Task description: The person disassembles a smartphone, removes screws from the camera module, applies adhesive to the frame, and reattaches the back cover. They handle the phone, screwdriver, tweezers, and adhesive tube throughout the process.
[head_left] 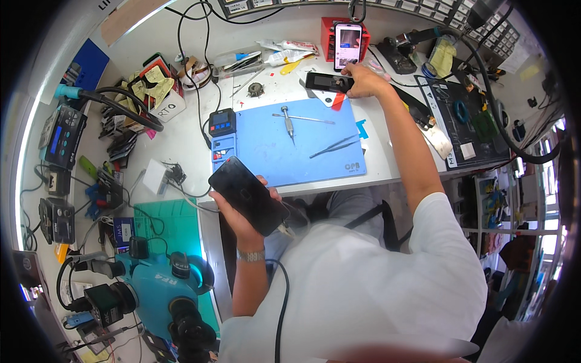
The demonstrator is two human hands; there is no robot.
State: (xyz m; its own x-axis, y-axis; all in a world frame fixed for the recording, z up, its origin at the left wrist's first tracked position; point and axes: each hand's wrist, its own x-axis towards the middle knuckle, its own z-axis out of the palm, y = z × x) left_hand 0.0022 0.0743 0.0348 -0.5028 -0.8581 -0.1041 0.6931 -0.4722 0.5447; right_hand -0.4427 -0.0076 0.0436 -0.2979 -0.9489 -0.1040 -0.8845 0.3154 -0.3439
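Observation:
My left hand is wrapped round a black smartphone with a dark screen, tilted in front of the bench. A cable runs to the phone's lower end. At the far side, my right hand has a finger stretched to the bottom of a second smartphone. That one stands upright with a lit screen against a red box. Beside the right hand's lower fingers lies a small black handheld device; whether they touch it I cannot tell.
A blue work mat bears a pen-shaped screwdriver, a thin metal tool and tweezers. A teal microscope stands at lower left. A black tray lies at right, and a black hose arches at left.

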